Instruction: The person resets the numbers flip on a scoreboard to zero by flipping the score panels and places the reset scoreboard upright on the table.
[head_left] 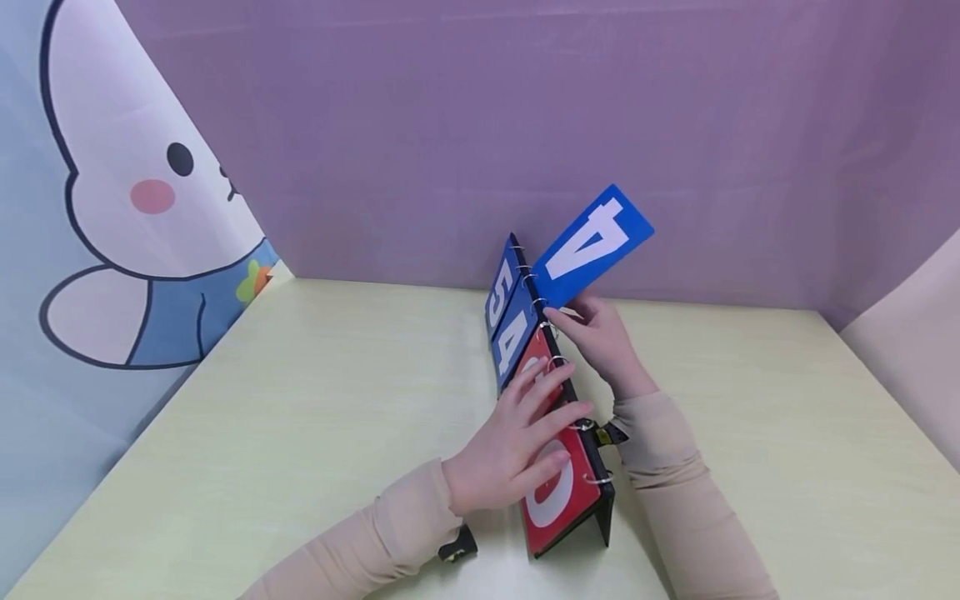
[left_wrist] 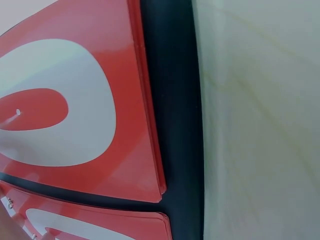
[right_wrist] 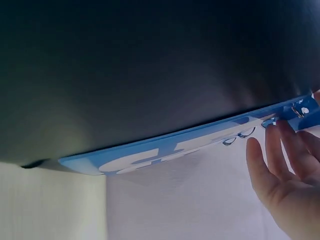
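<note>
A black-backed flip scoreboard (head_left: 588,442) stands on the table, its cards hung on metal rings. Blue cards reading 5 (head_left: 501,292) and 4 (head_left: 512,343) lie on its left face, above red cards (head_left: 558,492) with a white 0. Another blue card (head_left: 592,242) marked 4 slants up past the top edge, to the back right. My left hand (head_left: 517,442) rests spread over the red cards, fingertips reaching the ringed edge. Behind the board, my right hand (head_left: 603,342) has its fingers at the raised card's lower end by the rings, loosely extended in the right wrist view.
Pale yellow tabletop (head_left: 337,375) surrounds the scoreboard. A purple backdrop (head_left: 420,150) rises at the far edge, and a cloth with a cartoon figure (head_left: 142,225) hangs at left. Dark wrist straps (head_left: 459,546) show at the sleeves.
</note>
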